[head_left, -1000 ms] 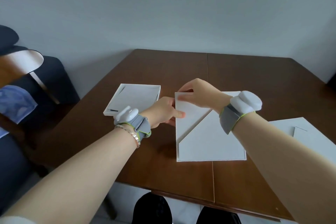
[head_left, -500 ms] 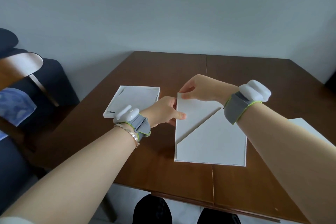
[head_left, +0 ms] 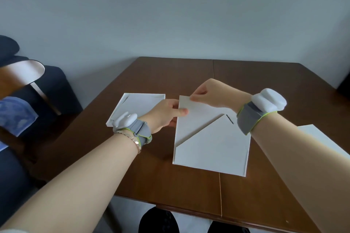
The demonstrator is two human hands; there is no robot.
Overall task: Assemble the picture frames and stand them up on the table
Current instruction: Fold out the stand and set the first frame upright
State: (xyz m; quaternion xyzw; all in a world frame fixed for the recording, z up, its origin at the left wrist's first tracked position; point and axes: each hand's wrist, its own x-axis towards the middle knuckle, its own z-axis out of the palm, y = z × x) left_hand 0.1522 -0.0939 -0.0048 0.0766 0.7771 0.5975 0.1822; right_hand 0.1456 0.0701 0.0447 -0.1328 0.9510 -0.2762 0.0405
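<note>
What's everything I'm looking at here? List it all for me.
Picture frames: three, white, face down on the table; one in the middle held at its far corner, one far left, one at the right edge partly hidden by the forearm.
Table: one, dark brown wood, centre seam.
Chair: one, wooden back, left.
Sofa: one, dark, left.
Cloth: one, blue, left.
Wall: grey.
Wrist bands: two, grey with white units.
Bracelet: one, left wrist.
Hands: left hand, right hand.
</note>
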